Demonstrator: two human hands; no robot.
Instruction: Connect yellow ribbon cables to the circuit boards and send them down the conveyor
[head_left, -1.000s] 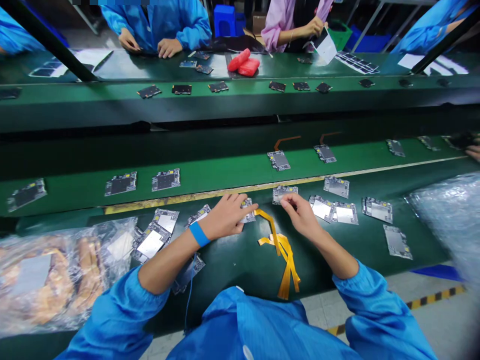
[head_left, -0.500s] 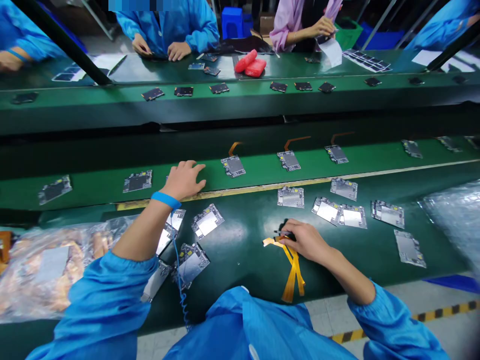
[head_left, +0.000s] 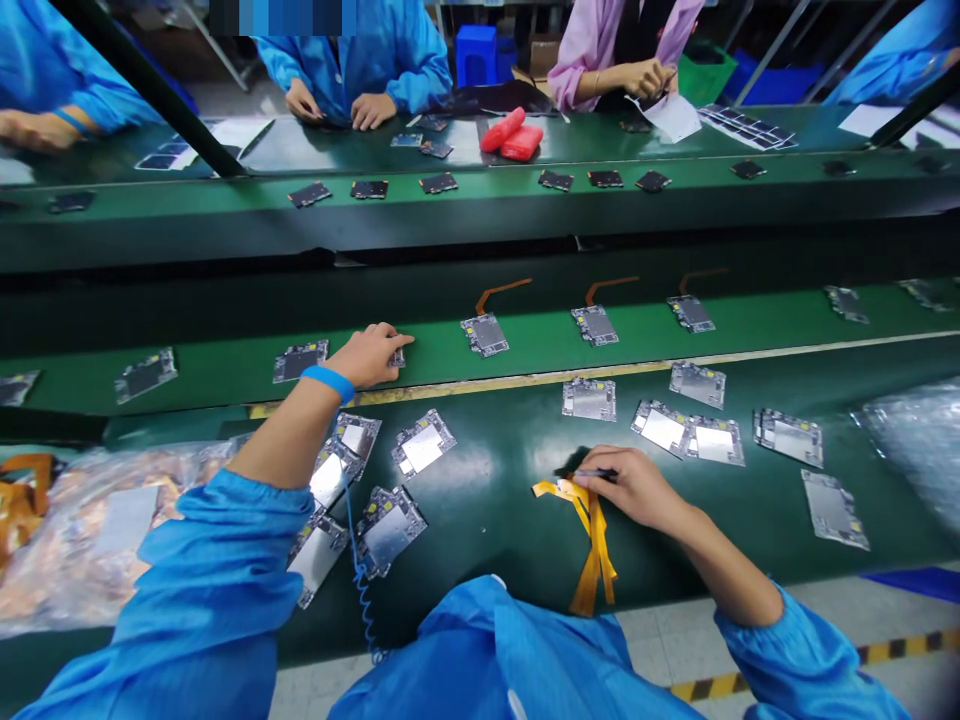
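My L hand is over a board on the belt; can't tell if it grips. R hand, well apart, pinches a dark tool at bench flexes: prob. light, bendy, crease-prone; hold ends. Board: prob. stiff, fragile; edges only.

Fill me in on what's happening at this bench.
A person's left hand is over a circuit board on the green belt, mostly hiding it. The right hand holds a slim dark tool at a bunch of yellow strips on the bench. More boards lie on the bench to both sides, and others sit along the belt.
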